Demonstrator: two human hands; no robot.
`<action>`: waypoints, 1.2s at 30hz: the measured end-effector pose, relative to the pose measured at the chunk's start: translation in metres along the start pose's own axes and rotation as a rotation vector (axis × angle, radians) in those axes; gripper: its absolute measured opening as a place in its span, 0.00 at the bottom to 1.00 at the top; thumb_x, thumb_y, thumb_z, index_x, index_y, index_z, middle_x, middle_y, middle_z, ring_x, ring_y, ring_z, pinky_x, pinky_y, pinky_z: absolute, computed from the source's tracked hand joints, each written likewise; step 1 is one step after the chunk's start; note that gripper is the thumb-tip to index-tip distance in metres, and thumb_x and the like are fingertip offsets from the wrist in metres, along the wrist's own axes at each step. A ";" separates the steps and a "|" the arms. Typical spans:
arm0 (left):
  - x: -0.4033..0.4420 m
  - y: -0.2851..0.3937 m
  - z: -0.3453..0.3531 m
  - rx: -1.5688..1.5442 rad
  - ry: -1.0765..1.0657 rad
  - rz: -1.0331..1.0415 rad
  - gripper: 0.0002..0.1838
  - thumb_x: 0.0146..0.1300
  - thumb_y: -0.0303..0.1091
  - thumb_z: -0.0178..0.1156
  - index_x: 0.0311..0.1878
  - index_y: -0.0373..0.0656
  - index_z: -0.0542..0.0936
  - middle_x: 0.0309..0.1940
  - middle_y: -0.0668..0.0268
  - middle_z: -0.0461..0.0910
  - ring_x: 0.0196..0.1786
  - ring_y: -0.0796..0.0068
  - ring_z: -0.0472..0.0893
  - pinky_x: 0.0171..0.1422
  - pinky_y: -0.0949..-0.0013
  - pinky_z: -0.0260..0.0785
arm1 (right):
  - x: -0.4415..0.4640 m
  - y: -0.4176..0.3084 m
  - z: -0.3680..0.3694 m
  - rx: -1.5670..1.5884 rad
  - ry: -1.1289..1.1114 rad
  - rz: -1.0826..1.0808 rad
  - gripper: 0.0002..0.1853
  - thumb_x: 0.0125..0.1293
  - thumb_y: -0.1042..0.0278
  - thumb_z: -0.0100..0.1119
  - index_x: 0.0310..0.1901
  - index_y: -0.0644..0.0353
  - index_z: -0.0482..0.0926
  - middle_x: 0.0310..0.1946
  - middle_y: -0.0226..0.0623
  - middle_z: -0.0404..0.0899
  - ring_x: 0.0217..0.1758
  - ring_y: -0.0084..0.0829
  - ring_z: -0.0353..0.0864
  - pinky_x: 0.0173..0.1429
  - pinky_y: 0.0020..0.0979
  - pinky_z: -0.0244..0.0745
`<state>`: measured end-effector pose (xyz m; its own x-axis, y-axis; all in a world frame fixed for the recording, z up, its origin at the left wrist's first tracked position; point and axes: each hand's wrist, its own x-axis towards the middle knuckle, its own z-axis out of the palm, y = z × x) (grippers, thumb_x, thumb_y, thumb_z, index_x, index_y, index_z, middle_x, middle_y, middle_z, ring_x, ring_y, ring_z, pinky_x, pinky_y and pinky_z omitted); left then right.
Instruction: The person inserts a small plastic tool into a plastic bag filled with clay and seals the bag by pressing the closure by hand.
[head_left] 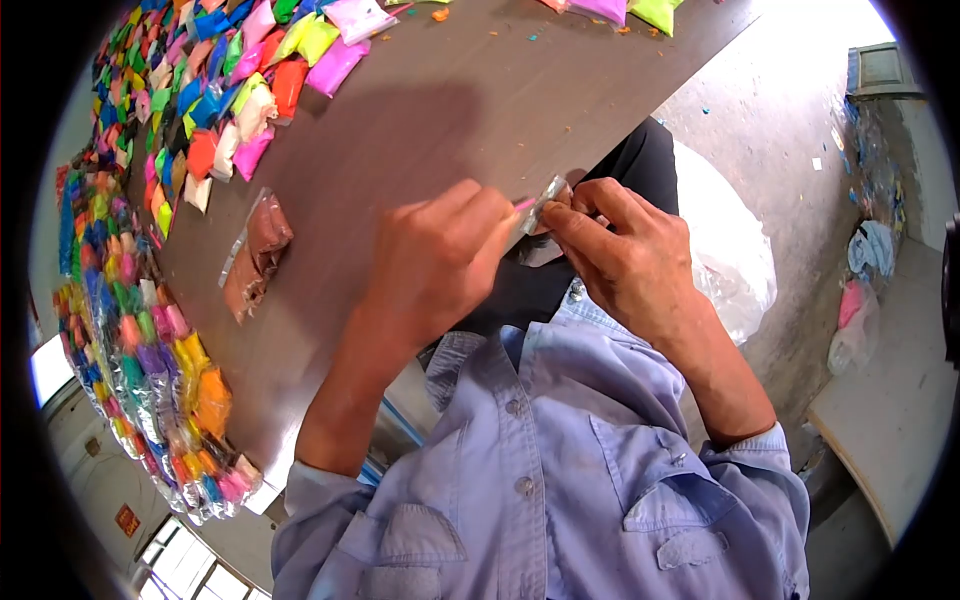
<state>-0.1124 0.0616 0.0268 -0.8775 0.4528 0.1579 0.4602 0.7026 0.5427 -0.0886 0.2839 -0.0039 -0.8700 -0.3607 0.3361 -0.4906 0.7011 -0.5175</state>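
Note:
Near the table's front edge, my left hand is closed, slightly blurred, with a small pink item at its fingertips. Close beside it on the right, my right hand pinches a small clear plastic packet. The packet's edge lies between the two hands, and my fingers cover the rest. What the pink item is, I cannot make out. To the left of my left hand, a clear packet with reddish-brown contents lies flat on the brown table.
Many colourful small packets are heaped at the upper left. Strings of wrapped colourful packets line the left edge. More packets lie at the top. A white plastic bag is on the right, beside my dark-clothed leg.

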 end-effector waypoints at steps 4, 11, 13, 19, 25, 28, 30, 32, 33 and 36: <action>-0.009 0.001 0.007 -0.024 -0.052 -0.028 0.04 0.68 0.25 0.71 0.39 0.42 0.84 0.32 0.61 0.81 0.32 0.51 0.84 0.35 0.54 0.74 | 0.000 0.001 0.001 -0.008 -0.014 -0.007 0.12 0.64 0.72 0.72 0.49 0.50 0.91 0.40 0.29 0.79 0.42 0.31 0.88 0.37 0.35 0.84; 0.008 -0.007 0.014 0.027 -0.046 0.045 0.05 0.70 0.25 0.69 0.39 0.42 0.81 0.32 0.59 0.80 0.33 0.49 0.84 0.36 0.50 0.74 | 0.001 0.000 0.001 -0.014 0.019 0.007 0.12 0.65 0.73 0.71 0.50 0.51 0.90 0.40 0.30 0.81 0.41 0.31 0.88 0.37 0.35 0.84; 0.009 -0.013 0.017 0.013 0.018 0.049 0.05 0.70 0.26 0.69 0.39 0.43 0.82 0.33 0.59 0.81 0.34 0.48 0.84 0.36 0.50 0.74 | -0.002 0.001 0.000 0.047 0.020 0.039 0.12 0.67 0.72 0.77 0.51 0.50 0.91 0.42 0.31 0.85 0.37 0.34 0.88 0.37 0.36 0.85; -0.001 -0.005 0.014 -0.023 0.039 0.025 0.05 0.69 0.26 0.71 0.40 0.43 0.83 0.33 0.59 0.81 0.34 0.48 0.84 0.37 0.52 0.75 | -0.005 0.000 -0.003 0.029 -0.019 0.052 0.12 0.68 0.70 0.77 0.51 0.49 0.91 0.42 0.32 0.85 0.37 0.34 0.89 0.38 0.37 0.85; 0.006 -0.003 0.020 0.085 0.001 0.064 0.06 0.69 0.27 0.72 0.39 0.43 0.82 0.33 0.59 0.81 0.34 0.51 0.85 0.35 0.52 0.74 | -0.006 0.001 0.000 0.019 0.004 0.038 0.12 0.64 0.72 0.72 0.48 0.47 0.89 0.38 0.27 0.81 0.40 0.30 0.88 0.36 0.35 0.82; 0.023 -0.008 0.022 0.093 0.032 0.111 0.06 0.69 0.27 0.72 0.39 0.43 0.82 0.32 0.60 0.80 0.33 0.52 0.85 0.35 0.52 0.74 | -0.007 0.000 0.001 0.025 0.011 0.036 0.12 0.64 0.73 0.72 0.49 0.47 0.90 0.38 0.27 0.80 0.41 0.30 0.88 0.37 0.35 0.83; 0.021 -0.010 0.023 0.076 0.043 0.110 0.06 0.69 0.27 0.72 0.39 0.43 0.82 0.32 0.60 0.80 0.33 0.52 0.84 0.35 0.52 0.74 | -0.006 0.000 0.000 0.015 0.007 0.039 0.12 0.64 0.73 0.72 0.49 0.47 0.90 0.38 0.28 0.80 0.41 0.30 0.88 0.37 0.35 0.83; 0.016 -0.006 0.024 0.052 0.045 0.109 0.06 0.69 0.27 0.72 0.39 0.43 0.82 0.32 0.61 0.79 0.33 0.52 0.84 0.35 0.52 0.74 | -0.006 0.001 0.000 0.005 -0.001 0.054 0.13 0.64 0.73 0.72 0.49 0.47 0.90 0.38 0.28 0.80 0.42 0.30 0.89 0.37 0.34 0.83; 0.010 -0.001 0.023 0.032 0.035 0.109 0.06 0.69 0.27 0.71 0.39 0.43 0.82 0.32 0.61 0.79 0.33 0.52 0.84 0.35 0.52 0.74 | -0.005 0.002 0.000 -0.007 0.024 0.038 0.13 0.64 0.73 0.72 0.49 0.47 0.90 0.38 0.28 0.80 0.42 0.30 0.89 0.37 0.35 0.83; 0.008 0.004 0.023 0.040 0.014 0.082 0.05 0.69 0.27 0.70 0.39 0.43 0.81 0.32 0.60 0.80 0.33 0.51 0.84 0.35 0.52 0.74 | -0.004 -0.002 0.000 -0.025 0.029 0.027 0.12 0.64 0.73 0.72 0.49 0.49 0.90 0.39 0.28 0.80 0.42 0.30 0.89 0.37 0.35 0.84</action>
<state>-0.1142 0.0806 0.0117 -0.8381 0.5024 0.2125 0.5357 0.6847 0.4942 -0.0841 0.2842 -0.0047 -0.8809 -0.3240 0.3450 -0.4654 0.7256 -0.5068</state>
